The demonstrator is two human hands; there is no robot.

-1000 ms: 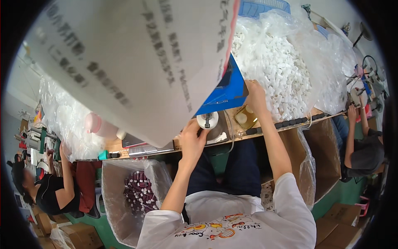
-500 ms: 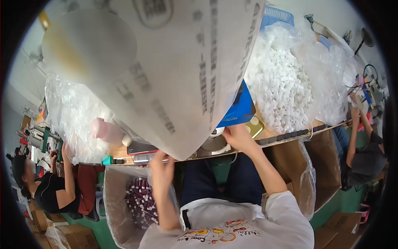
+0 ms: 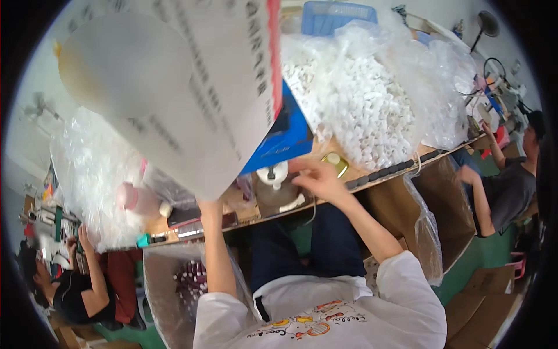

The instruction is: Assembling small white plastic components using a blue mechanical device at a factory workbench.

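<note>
While two hands (image 3: 317, 177) working: one white cap (image 3: 273, 172).

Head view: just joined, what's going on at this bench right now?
A person sits at a cluttered workbench. Their right hand rests by a small white round part on a stand, the fingers touching it. The left hand is hidden behind a big printed sheet close to the camera. A clear bag of small white pieces sits behind. Other people work on both sides.

Glossy gold metal lid (image 3: 335, 163) seen just beyond right hand (image 3: 317, 179) fingertips; clear crinkled plastic bag (image 3: 401, 87) farther out; matt printed paper sheet (image 3: 192, 87) above.
</note>
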